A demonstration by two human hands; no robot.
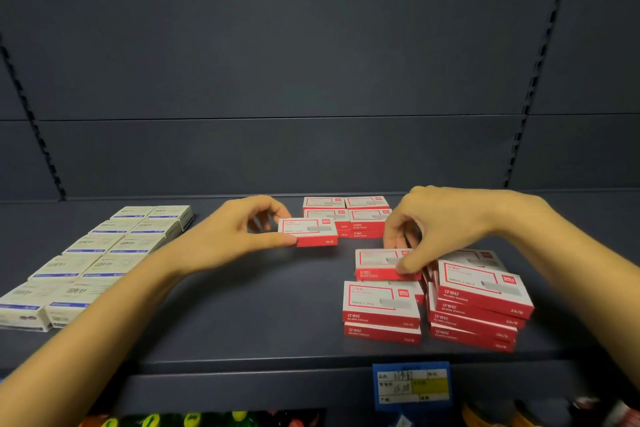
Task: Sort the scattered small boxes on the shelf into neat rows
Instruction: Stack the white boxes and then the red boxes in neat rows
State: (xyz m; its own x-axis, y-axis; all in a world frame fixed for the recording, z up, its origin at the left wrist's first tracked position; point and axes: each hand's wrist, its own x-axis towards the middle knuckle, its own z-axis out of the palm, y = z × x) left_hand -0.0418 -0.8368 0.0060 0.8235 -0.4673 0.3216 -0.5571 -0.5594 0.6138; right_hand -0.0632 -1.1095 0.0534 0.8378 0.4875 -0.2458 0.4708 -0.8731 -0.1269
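**Q:** Where do the red boxes lie relative to the squared red block [346, 215] at the back of the shelf [225, 329]?

**A:** One red box [308, 232] is held just in front of the block's left corner, level and parallel to its front edge. A second red box [375, 263] lies in front of the block's right half, on the near heap. Further forward are a two-high stack [381, 308] and, beside it, a skewed pile [481, 302].

**Q:** How are the hands set, and why?

**A:** The left hand [232, 236] pinches the first box by its short end between thumb and fingers; this leaves the far end free, probably so the box can be slid against the block as the start of a new row. The right hand [446, 225] curls its thumb and fingers around the second box, a grip suited to lifting it off the heap; the hand covers the contact, so it may or may not have left the box beneath.

**Q:** How far along is the sorting?

**A:** The white boxes [104, 253], well to the left of the block, already run in two straight columns from back to front; by this judgement only the red boxes in front of the block remain loose. The price label [412, 386] hangs on the shelf lip in front of the block.
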